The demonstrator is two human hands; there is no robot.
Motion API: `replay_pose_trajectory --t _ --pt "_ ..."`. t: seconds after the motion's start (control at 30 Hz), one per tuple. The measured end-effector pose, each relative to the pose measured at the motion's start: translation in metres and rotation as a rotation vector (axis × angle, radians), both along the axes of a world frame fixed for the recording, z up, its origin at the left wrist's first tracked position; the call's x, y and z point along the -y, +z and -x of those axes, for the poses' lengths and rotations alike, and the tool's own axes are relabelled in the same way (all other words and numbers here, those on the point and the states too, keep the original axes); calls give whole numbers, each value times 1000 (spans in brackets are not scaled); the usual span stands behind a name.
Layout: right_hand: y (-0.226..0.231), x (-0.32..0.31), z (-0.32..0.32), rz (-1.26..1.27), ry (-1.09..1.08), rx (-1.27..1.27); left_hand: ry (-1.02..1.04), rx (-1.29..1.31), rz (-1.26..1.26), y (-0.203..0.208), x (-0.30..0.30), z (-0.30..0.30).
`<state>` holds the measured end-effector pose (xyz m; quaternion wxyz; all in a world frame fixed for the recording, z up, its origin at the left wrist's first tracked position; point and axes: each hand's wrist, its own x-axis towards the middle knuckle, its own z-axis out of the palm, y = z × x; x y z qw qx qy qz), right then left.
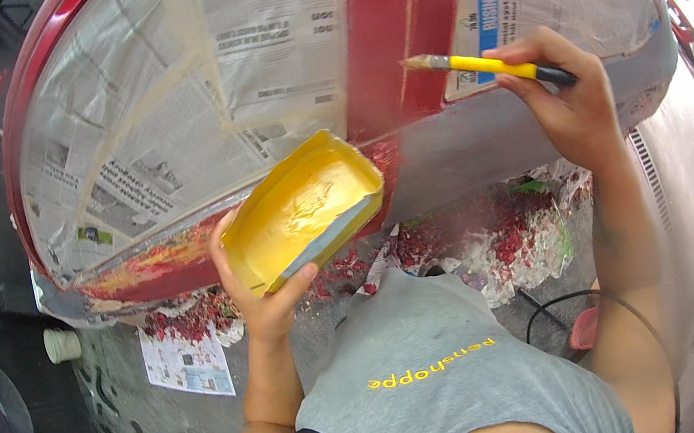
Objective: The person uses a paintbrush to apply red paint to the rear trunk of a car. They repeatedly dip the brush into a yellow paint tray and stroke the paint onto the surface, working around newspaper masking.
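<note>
My left hand (269, 307) grips a shallow yellow container (300, 210) by its near end, with the thumb along one side. Inside, the container is shiny yellow, and a grey smear runs along its near wall. Between the fingers of my right hand (565, 102) is a paintbrush (487, 65) with a yellow and black handle. Its bristles point left, over the red pillar (390, 35) of a vehicle body; I cannot tell whether they touch it. Newspaper sheets (153, 102) cover the windows on both sides of the pillar.
Below the windows runs a grey panel (481, 139), with patchy red and yellow paint at its left. Red scraps (506, 231) and crumpled paper litter the floor. A loose newspaper page (186, 363), a pale cup (62, 345), a round fan (1, 407) and a black cable (631, 297) are around me.
</note>
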<state>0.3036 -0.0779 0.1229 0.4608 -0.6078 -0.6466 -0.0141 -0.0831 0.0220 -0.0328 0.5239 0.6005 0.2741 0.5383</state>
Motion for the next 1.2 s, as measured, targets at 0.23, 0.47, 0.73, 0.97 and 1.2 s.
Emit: replay_pose_trajectory --t 0.23,0.47,0.73,0.97,1.2 --pt "16 -6 65 180 439 -35 -88 -179 -168 -14 -6 -19" --pt "-5 -6 72 420 420 100 -215 -170 -209 -26 -2 -47" --pt "-65 32 10 169 231 -1020 -226 -128 -19 -33 4 -70" --pt "-92 23 -21 24 133 -1092 -206 -70 8 -41 -2 -96" --pt "-96 7 -26 71 -9 -921 -126 -145 -5 -55 1 -89"
